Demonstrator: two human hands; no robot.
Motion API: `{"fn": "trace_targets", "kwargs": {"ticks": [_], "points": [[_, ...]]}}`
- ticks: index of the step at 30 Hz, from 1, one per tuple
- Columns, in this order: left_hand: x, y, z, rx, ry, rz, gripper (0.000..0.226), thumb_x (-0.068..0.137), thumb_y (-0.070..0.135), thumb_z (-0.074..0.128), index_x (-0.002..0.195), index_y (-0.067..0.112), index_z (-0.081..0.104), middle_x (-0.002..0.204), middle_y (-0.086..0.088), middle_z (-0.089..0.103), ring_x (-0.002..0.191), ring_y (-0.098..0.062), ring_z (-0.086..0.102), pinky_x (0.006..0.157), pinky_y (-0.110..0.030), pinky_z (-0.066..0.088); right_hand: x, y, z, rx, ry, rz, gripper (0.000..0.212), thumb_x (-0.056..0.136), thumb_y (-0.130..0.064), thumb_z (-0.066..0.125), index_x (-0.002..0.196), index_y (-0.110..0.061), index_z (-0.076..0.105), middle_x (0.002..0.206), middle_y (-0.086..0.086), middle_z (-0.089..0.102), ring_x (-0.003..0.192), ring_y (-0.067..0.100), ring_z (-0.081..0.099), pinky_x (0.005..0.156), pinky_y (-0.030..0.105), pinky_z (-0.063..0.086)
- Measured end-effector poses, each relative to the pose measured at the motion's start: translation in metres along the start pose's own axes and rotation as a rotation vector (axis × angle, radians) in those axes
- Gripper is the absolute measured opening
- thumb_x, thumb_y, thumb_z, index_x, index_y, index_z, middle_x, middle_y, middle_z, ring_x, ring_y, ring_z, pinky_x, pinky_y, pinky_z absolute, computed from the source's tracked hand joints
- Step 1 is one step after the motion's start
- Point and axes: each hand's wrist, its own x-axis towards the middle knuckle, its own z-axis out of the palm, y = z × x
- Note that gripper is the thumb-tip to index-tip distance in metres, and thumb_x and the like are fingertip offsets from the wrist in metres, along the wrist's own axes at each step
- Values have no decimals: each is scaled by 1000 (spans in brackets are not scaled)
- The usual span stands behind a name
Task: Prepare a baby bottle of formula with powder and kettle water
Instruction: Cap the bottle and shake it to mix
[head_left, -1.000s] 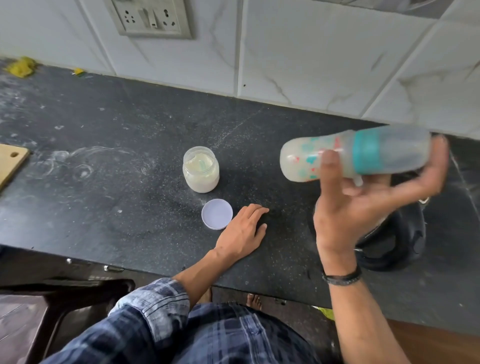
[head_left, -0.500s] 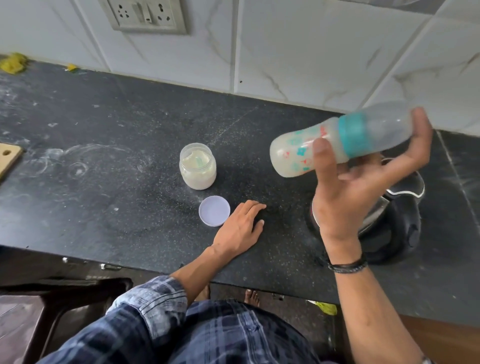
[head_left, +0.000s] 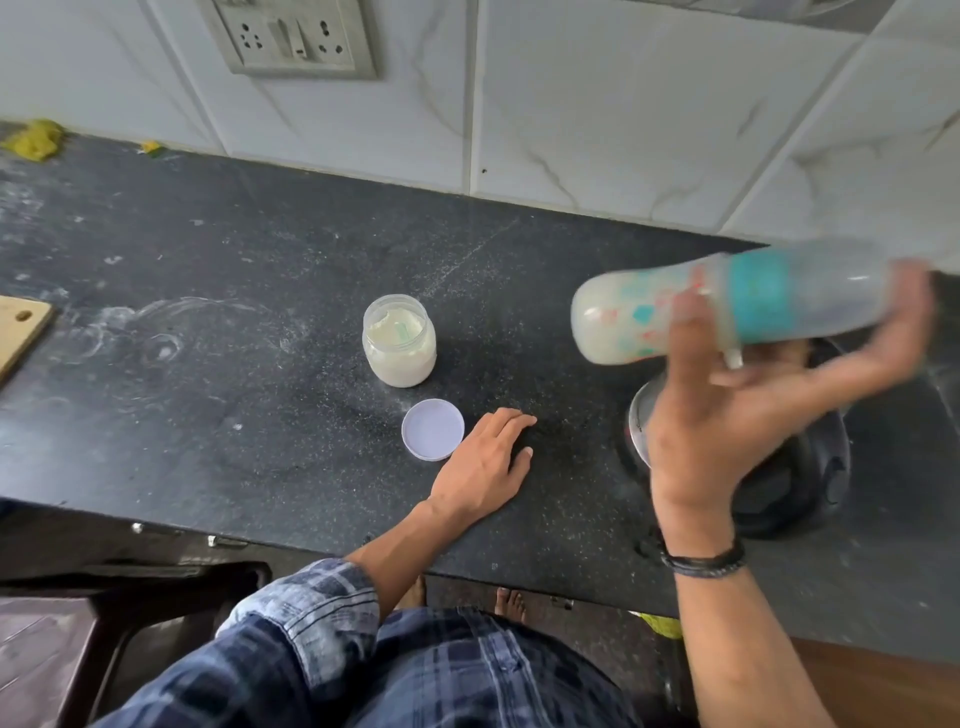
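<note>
My right hand holds the baby bottle on its side above the counter, thumb across its body and fingers round the capped end. The bottle has a teal collar, a clear cap and milky liquid inside; it is blurred by motion. Under that hand sits the black kettle, mostly hidden. The open powder jar stands in the middle of the counter, with its white lid lying flat in front of it. My left hand rests flat on the counter just right of the lid.
The dark stone counter is dusted with powder. A wooden board corner shows at the left edge. A wall socket sits on the tiled wall. A dark chair stands below the counter's front edge.
The bottle has swung back and forth in my right hand: it tilted up half a second ago and now lies nearly level again. My left hand stays put.
</note>
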Motion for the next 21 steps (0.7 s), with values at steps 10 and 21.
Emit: {"fn": "trace_targets", "kwargs": {"ticks": [10, 21], "points": [[0, -3, 1, 10, -11, -7, 44, 106, 33, 51, 147, 18, 50, 145, 1, 50, 132, -14, 46, 114, -33, 39, -1, 11, 4, -16, -102, 98, 86, 84, 4, 74, 146, -1, 14, 143, -5, 35, 125, 6, 58, 95, 31, 58], [-1, -2, 1, -3, -12, -4, 43, 106, 31, 52, 146, 15, 51, 144, -3, 51, 131, -18, 48, 114, -34, 40, -8, 12, 3, -20, -122, 116, 82, 84, -2, 81, 144, -11, 26, 146, 1, 41, 127, 28, 59, 91, 48, 61]]}}
